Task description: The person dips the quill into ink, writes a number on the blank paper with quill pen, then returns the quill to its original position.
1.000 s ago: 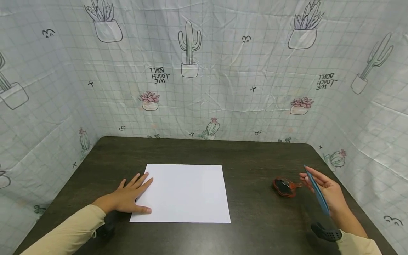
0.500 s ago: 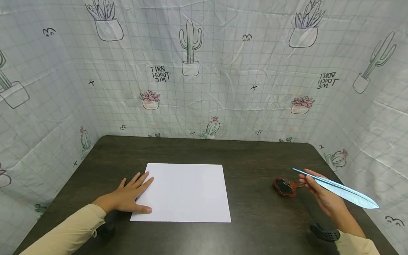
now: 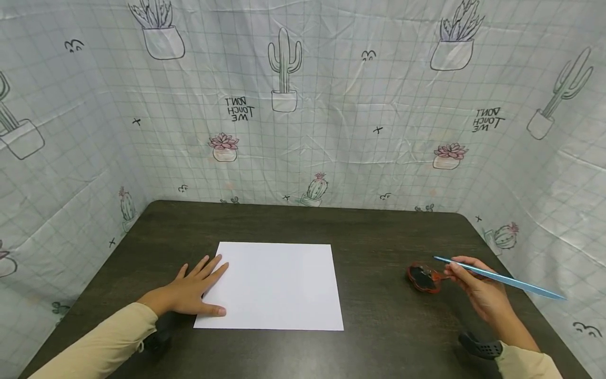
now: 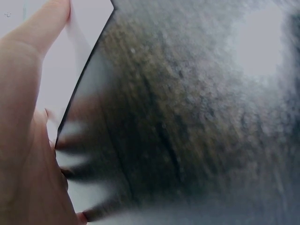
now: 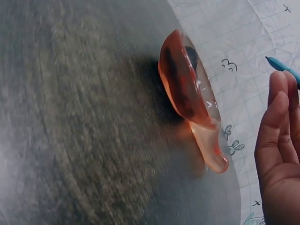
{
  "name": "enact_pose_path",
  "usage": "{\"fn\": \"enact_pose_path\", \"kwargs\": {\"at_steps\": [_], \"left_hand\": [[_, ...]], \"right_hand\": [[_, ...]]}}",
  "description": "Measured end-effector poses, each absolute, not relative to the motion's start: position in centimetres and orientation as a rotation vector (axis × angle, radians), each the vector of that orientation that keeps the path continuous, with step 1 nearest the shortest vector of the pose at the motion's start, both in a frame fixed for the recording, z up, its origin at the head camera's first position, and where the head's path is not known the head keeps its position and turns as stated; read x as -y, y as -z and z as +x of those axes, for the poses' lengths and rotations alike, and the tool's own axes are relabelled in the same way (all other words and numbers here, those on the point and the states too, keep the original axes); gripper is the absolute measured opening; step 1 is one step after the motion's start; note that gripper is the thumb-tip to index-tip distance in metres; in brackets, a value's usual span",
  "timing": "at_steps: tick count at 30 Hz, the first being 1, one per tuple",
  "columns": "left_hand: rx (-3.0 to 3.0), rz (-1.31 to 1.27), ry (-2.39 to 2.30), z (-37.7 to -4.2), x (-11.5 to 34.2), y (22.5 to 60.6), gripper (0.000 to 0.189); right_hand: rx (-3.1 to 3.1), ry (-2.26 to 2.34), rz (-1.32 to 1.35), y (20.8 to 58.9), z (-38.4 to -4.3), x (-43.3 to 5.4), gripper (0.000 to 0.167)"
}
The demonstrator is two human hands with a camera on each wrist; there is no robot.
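Observation:
My left hand (image 3: 189,292) lies spread on the left edge of a blank white sheet of paper (image 3: 279,287), thumb and fingertips touching it. In the left wrist view the thumb (image 4: 42,28) rests on the paper (image 4: 89,42). My right hand (image 3: 490,300) pinches a blue feather-shaped pen (image 3: 525,286) near its thin dark tip, above the table's right side. The tip points left, and the feather end reaches out to the right. Just left of this hand sits a small translucent orange dish (image 5: 183,84) with a short handle, holding something black.
The dark wooden table (image 3: 379,316) has rounded far corners. A white cloth (image 3: 331,105) printed with cacti surrounds it at the back and sides. A black band (image 3: 480,346) is on the right wrist.
The pen has turned in my right hand from steeply slanted to nearly level, its feather end swinging right. It has since rolled, showing its narrow edge. My left hand and the paper stay put.

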State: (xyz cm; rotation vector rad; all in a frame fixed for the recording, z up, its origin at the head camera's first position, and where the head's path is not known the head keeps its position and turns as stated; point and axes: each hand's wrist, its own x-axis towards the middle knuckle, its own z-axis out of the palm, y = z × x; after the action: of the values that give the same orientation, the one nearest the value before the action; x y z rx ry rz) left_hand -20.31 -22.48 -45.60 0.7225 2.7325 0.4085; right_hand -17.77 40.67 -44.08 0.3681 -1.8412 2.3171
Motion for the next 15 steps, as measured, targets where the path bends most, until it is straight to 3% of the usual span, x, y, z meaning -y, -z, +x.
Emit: {"fn": "enact_pose_path", "kwargs": {"at_steps": [8,15], "left_hand": [[-2.732,0.729,-0.417,-20.4,22.3,45.3,0.108],[-2.724,0.709,-0.415,-20.3,22.5,45.2,0.109]], "right_hand": [[2.222,-2.153,0.375,43.5,-17.9,-41.3,0.031],[2.621,-1.693,0.197,42.8,-18.2,-41.2,0.024]]}}
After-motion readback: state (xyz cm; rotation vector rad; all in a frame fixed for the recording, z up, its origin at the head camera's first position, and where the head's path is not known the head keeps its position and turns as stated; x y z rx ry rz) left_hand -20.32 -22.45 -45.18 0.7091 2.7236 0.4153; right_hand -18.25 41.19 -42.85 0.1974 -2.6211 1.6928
